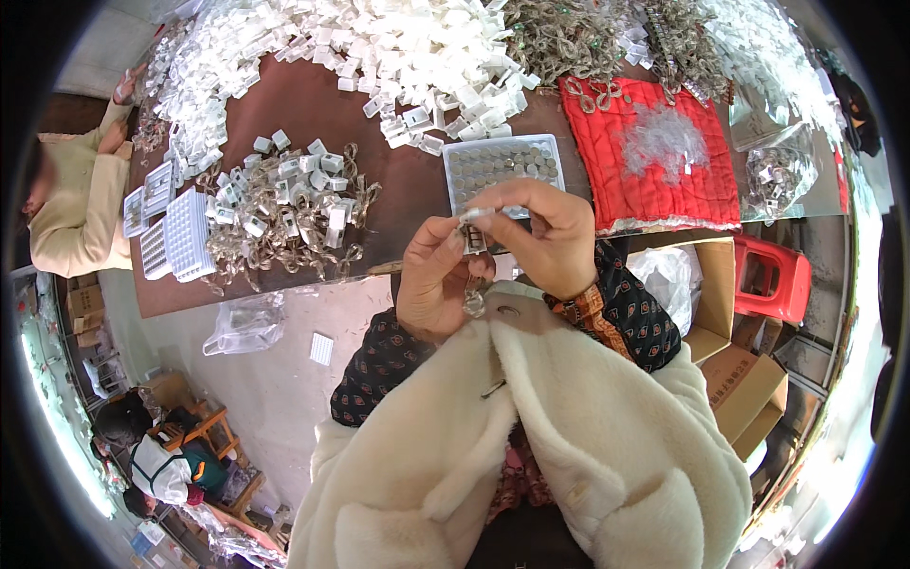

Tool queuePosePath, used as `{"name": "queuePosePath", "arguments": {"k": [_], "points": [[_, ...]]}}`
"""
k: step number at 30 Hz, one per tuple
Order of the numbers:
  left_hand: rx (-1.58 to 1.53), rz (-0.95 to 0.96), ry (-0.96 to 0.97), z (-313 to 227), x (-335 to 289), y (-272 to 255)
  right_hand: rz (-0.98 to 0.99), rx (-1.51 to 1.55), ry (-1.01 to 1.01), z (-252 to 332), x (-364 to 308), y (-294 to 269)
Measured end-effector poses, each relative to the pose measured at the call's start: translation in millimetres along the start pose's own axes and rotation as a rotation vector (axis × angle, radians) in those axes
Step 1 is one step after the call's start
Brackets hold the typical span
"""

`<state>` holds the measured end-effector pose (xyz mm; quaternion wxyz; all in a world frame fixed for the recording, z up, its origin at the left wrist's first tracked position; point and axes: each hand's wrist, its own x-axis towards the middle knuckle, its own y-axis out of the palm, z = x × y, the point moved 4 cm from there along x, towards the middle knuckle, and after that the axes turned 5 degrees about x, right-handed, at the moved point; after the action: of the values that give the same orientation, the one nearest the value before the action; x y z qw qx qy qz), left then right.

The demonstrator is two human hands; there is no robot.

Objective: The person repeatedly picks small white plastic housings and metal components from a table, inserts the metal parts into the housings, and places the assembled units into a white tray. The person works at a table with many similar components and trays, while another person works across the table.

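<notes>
Both my hands meet over the near edge of the brown table. My left hand (431,280) is closed around a small white battery box (475,239), with its thumb along one side. A thin looped wire (474,302) hangs below the box, beside the left fingers. My right hand (550,237) pinches at the top of the same box; a small pale part shows between thumb and forefinger, too small to name. Just beyond the hands lies a white tray (451,150) filled with rows of round silvery button cells.
Left of my hands sits a heap of white boxes with looped wires (284,204), beside pale blue trays (190,232). White plastic cases (398,57) pile up behind. A red cloth (607,142) bears clear small pieces. At right stand a cardboard box (716,294) and red stool (787,280). Other people sit at left.
</notes>
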<state>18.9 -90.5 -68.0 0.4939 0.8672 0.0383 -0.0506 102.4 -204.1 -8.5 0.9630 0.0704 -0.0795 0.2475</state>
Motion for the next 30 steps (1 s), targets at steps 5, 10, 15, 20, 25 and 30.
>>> {"name": "queuePosePath", "arguments": {"k": [5,10,15,20,25,30], "points": [[-0.043,-0.049,-0.014,-1,-3,0,0.248,-0.087,-0.372,11,-4,0],[-0.089,0.004,-0.033,1,-4,5,0.145,-0.126,-0.542,9,-7,5],[-0.096,-0.207,-0.110,13,-10,1,0.087,-0.124,-0.652,5,-12,2],[-0.140,0.044,-0.073,12,-2,7,0.146,-0.329,-0.674,5,-24,-13],[0.043,-0.040,0.066,14,5,5,-0.236,-0.796,-0.344,-7,-28,-89],[0.024,-0.038,0.056,13,9,10,-0.308,-0.983,-0.061,-37,-19,-144]]}}
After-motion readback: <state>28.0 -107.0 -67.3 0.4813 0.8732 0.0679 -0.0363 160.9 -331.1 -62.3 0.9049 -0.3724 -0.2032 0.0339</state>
